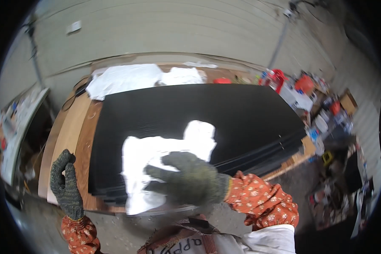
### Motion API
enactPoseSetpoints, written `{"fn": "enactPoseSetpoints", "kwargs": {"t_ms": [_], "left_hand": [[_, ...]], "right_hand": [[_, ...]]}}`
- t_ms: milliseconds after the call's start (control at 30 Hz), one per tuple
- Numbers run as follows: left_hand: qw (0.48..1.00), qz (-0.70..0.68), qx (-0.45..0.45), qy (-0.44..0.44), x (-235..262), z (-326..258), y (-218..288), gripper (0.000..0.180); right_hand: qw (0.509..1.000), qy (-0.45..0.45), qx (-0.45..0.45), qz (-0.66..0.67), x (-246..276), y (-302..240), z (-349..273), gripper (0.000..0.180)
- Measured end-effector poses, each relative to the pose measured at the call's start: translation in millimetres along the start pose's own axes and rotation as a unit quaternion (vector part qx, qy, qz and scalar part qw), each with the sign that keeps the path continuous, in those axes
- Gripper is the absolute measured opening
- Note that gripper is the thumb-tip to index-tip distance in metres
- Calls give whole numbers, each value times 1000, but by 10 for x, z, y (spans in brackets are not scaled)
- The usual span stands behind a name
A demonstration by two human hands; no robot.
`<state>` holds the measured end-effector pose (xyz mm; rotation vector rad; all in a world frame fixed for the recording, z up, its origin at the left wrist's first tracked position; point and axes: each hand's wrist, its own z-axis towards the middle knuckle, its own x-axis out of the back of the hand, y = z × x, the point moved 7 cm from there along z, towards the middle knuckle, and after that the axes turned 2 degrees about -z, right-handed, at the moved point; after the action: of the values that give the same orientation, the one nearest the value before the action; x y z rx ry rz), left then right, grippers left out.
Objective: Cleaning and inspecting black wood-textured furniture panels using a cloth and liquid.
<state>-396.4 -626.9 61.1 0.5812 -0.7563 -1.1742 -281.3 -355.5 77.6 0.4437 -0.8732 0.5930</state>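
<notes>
A white cloth (142, 156) lies crumpled and spread on the near left part of a stack of black panels (241, 114). My right hand (188, 178), in a dark grey-green knit glove, rests on the cloth with its fingers spread flat; motion smears it somewhat. At the stack's left, over the wooden boards (85, 156), my left hand (67, 186) wears a matching glove. Its fingers are loosely curved, with a small gap to the thumb and nothing visible between them. Both forearms have orange flowered sleeves.
White sheets (127, 78) lie along the panels' far edge, before a pale wall (156, 29). Bottles, bags and boxes (326, 118) crowd the right side. At the far left stands a cluttered side table (27, 120). A cable (72, 99) hangs at the boards' back left corner.
</notes>
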Motion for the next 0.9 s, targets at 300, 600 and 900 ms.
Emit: {"fn": "enactPoseSetpoints", "kwargs": {"t_ms": [300,600,900], "left_hand": [[888,150,-302,-313,-1354,624,1163,22],[871,208,-303,-326,-2916,815,1445,27],[863,344,-98,-357,-3732,1145,493,49]], "right_hand": [[899,31,-339,-274,1400,984,-1994,40],[970,-132,-202,-23,452,706,-637,56],[794,-201,-409,-403,1757,2566,-3069,41]]}}
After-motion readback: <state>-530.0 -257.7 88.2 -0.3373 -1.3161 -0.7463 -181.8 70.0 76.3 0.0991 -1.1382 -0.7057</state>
